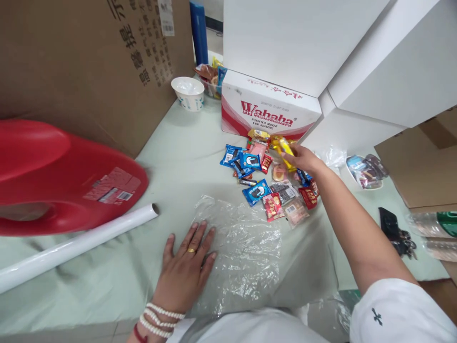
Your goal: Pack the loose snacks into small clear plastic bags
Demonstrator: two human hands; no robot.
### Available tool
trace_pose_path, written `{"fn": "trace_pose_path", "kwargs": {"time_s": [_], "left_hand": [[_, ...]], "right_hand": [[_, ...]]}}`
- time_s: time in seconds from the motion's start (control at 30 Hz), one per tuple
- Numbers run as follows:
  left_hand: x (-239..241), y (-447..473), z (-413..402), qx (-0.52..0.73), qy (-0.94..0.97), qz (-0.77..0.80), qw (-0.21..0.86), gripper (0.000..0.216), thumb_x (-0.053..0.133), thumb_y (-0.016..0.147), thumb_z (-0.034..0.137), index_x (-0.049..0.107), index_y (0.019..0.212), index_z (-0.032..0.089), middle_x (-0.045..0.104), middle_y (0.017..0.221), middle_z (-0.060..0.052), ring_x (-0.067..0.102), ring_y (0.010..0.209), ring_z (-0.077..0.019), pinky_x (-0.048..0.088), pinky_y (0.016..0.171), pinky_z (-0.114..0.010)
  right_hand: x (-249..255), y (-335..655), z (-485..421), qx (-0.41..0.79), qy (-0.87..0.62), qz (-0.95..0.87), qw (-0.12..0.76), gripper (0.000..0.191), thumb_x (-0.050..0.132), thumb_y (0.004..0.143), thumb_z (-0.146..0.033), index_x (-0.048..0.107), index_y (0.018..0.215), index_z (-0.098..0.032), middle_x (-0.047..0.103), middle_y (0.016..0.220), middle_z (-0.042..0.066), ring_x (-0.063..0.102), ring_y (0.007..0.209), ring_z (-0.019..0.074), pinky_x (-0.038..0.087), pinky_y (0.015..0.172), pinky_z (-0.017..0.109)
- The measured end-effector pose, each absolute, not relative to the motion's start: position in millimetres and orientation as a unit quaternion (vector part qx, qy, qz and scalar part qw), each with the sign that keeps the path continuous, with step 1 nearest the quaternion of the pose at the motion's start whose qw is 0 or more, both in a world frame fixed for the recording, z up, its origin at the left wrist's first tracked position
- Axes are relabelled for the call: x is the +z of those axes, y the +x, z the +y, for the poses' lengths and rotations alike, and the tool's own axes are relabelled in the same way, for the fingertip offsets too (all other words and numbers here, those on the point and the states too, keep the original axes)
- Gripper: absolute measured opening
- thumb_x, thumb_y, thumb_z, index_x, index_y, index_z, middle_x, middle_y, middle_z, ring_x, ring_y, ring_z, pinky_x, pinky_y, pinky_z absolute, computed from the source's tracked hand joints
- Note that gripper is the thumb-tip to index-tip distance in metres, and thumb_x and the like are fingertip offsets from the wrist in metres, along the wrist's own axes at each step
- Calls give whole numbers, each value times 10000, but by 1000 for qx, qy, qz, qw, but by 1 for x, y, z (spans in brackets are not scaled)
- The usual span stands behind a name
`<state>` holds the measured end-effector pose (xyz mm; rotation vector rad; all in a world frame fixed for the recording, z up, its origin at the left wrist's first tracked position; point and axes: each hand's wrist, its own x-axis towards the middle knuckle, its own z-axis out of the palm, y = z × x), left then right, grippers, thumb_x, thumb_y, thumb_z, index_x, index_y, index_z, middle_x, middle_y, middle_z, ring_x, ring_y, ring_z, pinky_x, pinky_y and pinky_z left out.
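Observation:
My left hand (pixel 189 262) lies flat with fingers spread, over the left edge of a clear plastic bag (pixel 246 257) that is spread out on the table. Farther off, my right hand (pixel 303 158) closes its fingers on a yellow wrapped snack (pixel 284 151) at the back of a pile of small packets. In that pile are several blue snack packets (pixel 257 192), a red and pink packet (pixel 273 206), a dark red packet (pixel 308 197) and a clear-wrapped biscuit (pixel 279 172). The right fingertips are partly hidden behind the yellow wrapper.
A Wahaha water carton (pixel 267 107) stands behind the packets. Paper cups, one at back left (pixel 189 93) and one filled at right (pixel 364 174), flank it. On the left lie a red plastic container (pixel 71 176) and a white roll (pixel 82 245). Keys (pixel 403 243) lie at right.

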<state>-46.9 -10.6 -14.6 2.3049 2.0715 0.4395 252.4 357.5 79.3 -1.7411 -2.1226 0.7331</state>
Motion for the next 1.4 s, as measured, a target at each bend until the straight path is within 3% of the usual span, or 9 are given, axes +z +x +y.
{"fn": "trace_pose_path", "kwargs": {"time_s": [0.13, 0.23, 0.33, 0.57, 0.73, 0.87, 1.1, 1.2, 1.4], "left_hand": [[-14, -48, -11, 133, 743, 656, 6, 578, 434, 1010, 354, 449, 1577, 243, 477, 1618, -134, 490, 1471, -327, 95, 1273, -612], [-14, -48, -12, 125, 744, 656, 4, 569, 424, 1016, 355, 460, 1571, 235, 459, 1630, -129, 475, 1482, -322, 84, 1277, -606], [-15, -46, -12, 121, 742, 659, -1, 552, 432, 1025, 381, 489, 1551, 223, 455, 1632, -127, 476, 1480, -324, 73, 1278, -606], [-7, -34, -17, 114, 715, 689, 41, 555, 416, 1039, 392, 462, 1571, 239, 419, 1649, -141, 442, 1507, -337, 65, 1266, -662], [-5, -27, -20, 93, 699, 705, 67, 561, 384, 1055, 402, 435, 1585, 224, 373, 1671, -143, 388, 1541, -338, 24, 1258, -694], [-10, -28, -22, 103, 697, 707, 61, 551, 339, 1058, 320, 416, 1595, 226, 379, 1667, -141, 405, 1533, -327, 19, 1258, -695], [-8, -42, -31, 155, 699, 697, 42, 568, 414, 1038, 300, 403, 1604, 253, 365, 1680, -150, 385, 1547, -339, 96, 1273, -664], [0, -61, -49, 210, 743, 636, 15, 547, 530, 994, 281, 485, 1539, 282, 454, 1640, -127, 291, 1592, -329, 87, 1290, -647], [2, -98, -84, 164, 862, 451, 161, 368, 656, 926, 360, 644, 1264, 214, 521, 1584, -178, 453, 1511, -302, 150, 1313, -565]], "right_hand": [[73, 259, 370, 139, -597, -785, 91, 528, 668, 854, -348, 629, 1341, -146, 689, 1314, 158, 627, 1192, 304, 491, 1021, 407], [65, 271, 373, 101, -600, -793, -22, 579, 792, 685, -244, 698, 1251, -164, 727, 1205, 158, 636, 1142, 342, 482, 1018, 422], [59, 279, 372, 93, -619, -780, -22, 489, 746, 731, -258, 712, 1200, -125, 728, 1113, 170, 642, 1073, 336, 478, 999, 434], [114, 261, 304, 26, -591, -766, 251, 454, 561, 957, -425, 619, 1339, -188, 638, 1200, 156, 597, 1094, 325, 495, 957, 461], [144, 202, 158, 251, -338, -905, 58, 383, 597, 979, -416, 643, 1319, -247, 670, 1135, 112, 640, 979, 275, 522, 877, 391], [88, 163, 76, 208, -313, -925, -51, 415, 652, 964, -313, 621, 1359, -192, 680, 1186, 140, 634, 1071, 297, 510, 937, 417], [33, 195, 50, 203, -265, -936, 109, 715, 669, 961, -372, 386, 1572, -131, 489, 1521, 223, 401, 1440, 359, 358, 1194, 603], [43, 238, 37, 252, -225, -927, 160, 610, 633, 982, -382, 435, 1518, -168, 518, 1477, 210, 449, 1410, 332, 433, 1153, 568], [23, 290, 10, 257, -216, -934, 125, 222, 583, 998, -174, 657, 1206, -199, 644, 1316, 146, 537, 1314, 281, 524, 1063, 472]]}}
